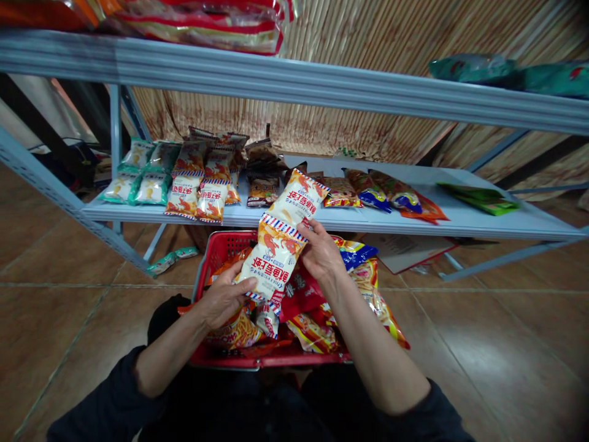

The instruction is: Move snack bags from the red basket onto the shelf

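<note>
On the shelf [427, 178], left of the hands, shrimp-pictured packs [211, 199] bear large red Chinese characters. Over the red basket [225, 244], the left hand [225, 294] pinches the lower end of two similarly lettered, striped-edged packs [271, 261], finer print too small to read, while the right hand [322, 252] grips their right edge; farther right, glossy shelf packs [363, 187] show illegible lettering.

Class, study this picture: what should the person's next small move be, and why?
Probably to swing the joined snack packets leftward, toward the similar striped packets on the lower shelf. The left hand and right hand hold them above the red basket, and their lookalikes sit toward the shelf's left end.
</note>
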### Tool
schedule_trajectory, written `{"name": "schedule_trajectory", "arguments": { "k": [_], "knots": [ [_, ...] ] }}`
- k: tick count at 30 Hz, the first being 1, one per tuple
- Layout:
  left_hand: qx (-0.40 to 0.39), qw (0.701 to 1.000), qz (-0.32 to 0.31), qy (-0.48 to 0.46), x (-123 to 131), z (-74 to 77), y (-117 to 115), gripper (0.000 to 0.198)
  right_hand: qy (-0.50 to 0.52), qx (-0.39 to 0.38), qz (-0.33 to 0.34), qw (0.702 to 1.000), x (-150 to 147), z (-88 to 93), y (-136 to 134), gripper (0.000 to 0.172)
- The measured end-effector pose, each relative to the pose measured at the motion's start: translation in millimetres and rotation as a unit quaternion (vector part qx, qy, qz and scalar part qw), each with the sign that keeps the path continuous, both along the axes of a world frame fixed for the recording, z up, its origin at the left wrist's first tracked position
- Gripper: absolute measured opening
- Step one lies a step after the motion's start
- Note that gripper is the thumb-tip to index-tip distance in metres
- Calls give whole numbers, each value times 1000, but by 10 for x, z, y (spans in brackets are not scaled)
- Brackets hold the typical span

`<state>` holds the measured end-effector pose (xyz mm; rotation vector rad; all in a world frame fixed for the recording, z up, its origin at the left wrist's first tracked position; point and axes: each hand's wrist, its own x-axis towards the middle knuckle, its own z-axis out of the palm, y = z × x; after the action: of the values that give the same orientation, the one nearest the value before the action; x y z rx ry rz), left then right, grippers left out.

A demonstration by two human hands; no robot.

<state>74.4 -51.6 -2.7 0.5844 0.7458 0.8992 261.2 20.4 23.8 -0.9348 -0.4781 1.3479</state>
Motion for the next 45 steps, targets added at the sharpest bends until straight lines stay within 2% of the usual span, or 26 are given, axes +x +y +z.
{"name": "schedule_trajectory", "arguments": {
  "k": [5,9,11,15,17,19,21,22,23,24,25,26,27,29,30,31,32,33,35,37,39,41,43,45],
  "knots": [
    [-3,999,52,-1,-22,22,-24,48,-5,10,-22,1000,-3,-22,2,35],
    [-1,988,155,-12,-38,28,85,38,11,17,-49,999,-38,-36,-45,29],
    [9,977,214,-18,-52,56,163,35,26,16,-37,999,-99,-19,-114,27],
    [88,949,300,35,-172,223,303,31,58,-18,3,998,-284,52,-351,27],
    [135,938,311,71,-312,352,357,31,74,-44,17,996,-361,76,-508,28],
    [173,934,292,109,-497,485,407,30,82,-71,79,991,-390,82,-677,24],
    [192,934,255,163,-692,603,453,32,57,-98,232,966,-362,83,-839,17],
    [200,932,238,186,-779,654,475,35,32,-103,334,936,-333,88,-908,20],
    [205,928,229,212,-851,698,494,36,2,-95,436,895,-299,100,-963,26],
    [211,923,221,235,-903,738,510,39,-29,-76,511,856,-266,120,-1002,31],
    [216,918,214,256,-934,773,524,40,-59,-48,547,834,-237,147,-1019,33],
    [219,915,205,271,-943,807,535,42,-87,-9,539,838,-215,180,-1014,32],
    [222,915,191,278,-930,840,544,43,-114,35,487,865,-201,218,-987,30],
    [222,923,154,273,-855,915,558,41,-175,116,300,930,-188,299,-879,23],
    [217,930,134,266,-801,959,566,38,-211,146,209,944,-186,340,-811,19],
    [212,936,117,256,-743,1007,576,35,-250,171,148,941,-185,379,-744,16],
    [209,941,105,246,-686,1058,591,32,-291,191,125,929,-185,417,-685,20],
    [211,944,97,236,-634,1109,613,30,-328,209,137,911,-185,453,-638,30],
    [229,943,91,223,-554,1199,688,32,-373,238,203,873,-195,511,-587,46],
    [256,939,93,210,-515,1249,803,38,-386,239,238,859,-222,534,-563,45],
    [263,943,108,174,-502,1229,937,42,-356,206,217,885,-264,504,-523,38],
    [234,958,124,106,-492,1118,1044,47,-270,154,184,933,-309,418,-442,36],
    [179,977,109,38,-463,922,1080,55,-166,101,160,968,-344,294,-335,42],
    [133,990,55,10,-406,681,1031,55,-97,63,146,983,-363,162,-240,48]
  ]
}}
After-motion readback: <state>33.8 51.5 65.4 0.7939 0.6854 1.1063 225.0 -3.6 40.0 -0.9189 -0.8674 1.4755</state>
